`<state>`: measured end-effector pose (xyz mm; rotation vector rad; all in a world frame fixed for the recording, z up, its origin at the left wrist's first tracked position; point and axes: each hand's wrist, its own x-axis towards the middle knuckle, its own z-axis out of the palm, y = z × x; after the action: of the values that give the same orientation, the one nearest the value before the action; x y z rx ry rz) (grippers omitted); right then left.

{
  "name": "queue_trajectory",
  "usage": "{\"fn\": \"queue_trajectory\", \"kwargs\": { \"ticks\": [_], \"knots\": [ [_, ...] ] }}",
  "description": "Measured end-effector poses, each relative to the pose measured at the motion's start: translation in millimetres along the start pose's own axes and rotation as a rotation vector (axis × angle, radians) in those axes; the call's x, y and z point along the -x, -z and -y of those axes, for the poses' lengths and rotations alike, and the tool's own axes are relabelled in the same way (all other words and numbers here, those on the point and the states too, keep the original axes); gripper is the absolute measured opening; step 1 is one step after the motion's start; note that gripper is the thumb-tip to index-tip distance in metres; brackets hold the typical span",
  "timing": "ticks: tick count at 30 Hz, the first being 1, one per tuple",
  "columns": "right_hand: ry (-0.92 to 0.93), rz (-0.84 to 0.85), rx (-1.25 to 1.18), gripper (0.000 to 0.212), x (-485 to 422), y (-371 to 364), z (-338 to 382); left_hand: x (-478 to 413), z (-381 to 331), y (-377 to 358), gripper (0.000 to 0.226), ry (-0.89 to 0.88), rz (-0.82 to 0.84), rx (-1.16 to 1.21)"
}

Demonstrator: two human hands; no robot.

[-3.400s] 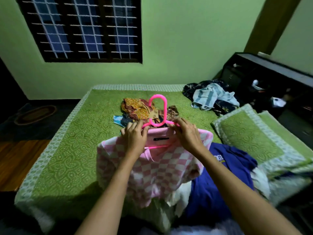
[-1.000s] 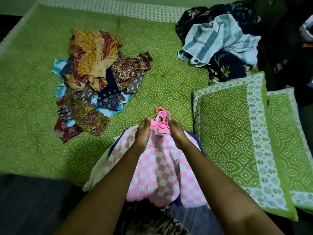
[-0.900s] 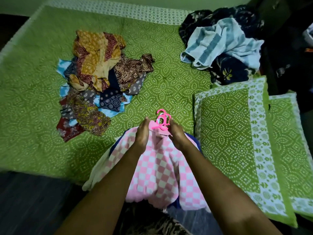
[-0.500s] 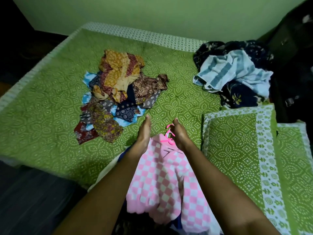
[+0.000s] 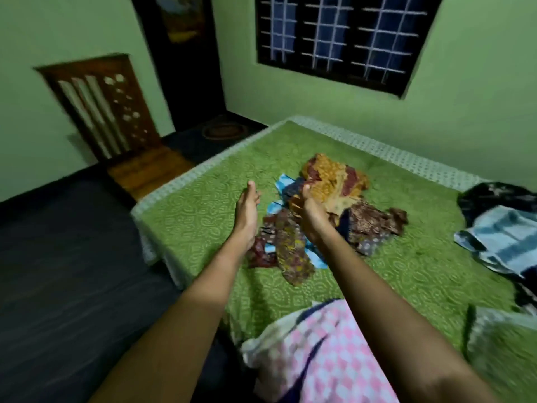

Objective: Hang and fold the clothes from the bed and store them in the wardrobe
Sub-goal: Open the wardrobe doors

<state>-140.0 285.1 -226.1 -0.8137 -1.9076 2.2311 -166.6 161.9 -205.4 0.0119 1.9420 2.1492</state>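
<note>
Evidently the next garment was to come from the pile of patterned clothes (image 5: 334, 175) in the middle of the bed (image 5: 197, 210). It would go best by taking only the topmost piece and lifting it clear, not dragging the heap. The left hand (image 5: 247, 212) hovered just left of the pile, fingers (image 5: 251, 191) straight and together, holding nothing. The right hand (image 5: 312, 213) showed in front of the pile with loosely curled fingers; whether they touched cloth could not be told. The pink checked shirt (image 5: 319, 362) lay at the near edge, under the forearms.
</note>
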Motion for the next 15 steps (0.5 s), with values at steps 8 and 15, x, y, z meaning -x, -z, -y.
{"fn": "queue_trajectory", "kwargs": {
  "ticks": [8,15],
  "knots": [
    [0.131,0.428,-0.013,0.048,27,-278,52,-13,-102,254,0.050,-0.247,-0.397,0.054],
    [0.139,0.867,0.090,0.038,113,-492,37,62,-131,458,0.047,-0.337,-0.899,0.102]
  ]
}}
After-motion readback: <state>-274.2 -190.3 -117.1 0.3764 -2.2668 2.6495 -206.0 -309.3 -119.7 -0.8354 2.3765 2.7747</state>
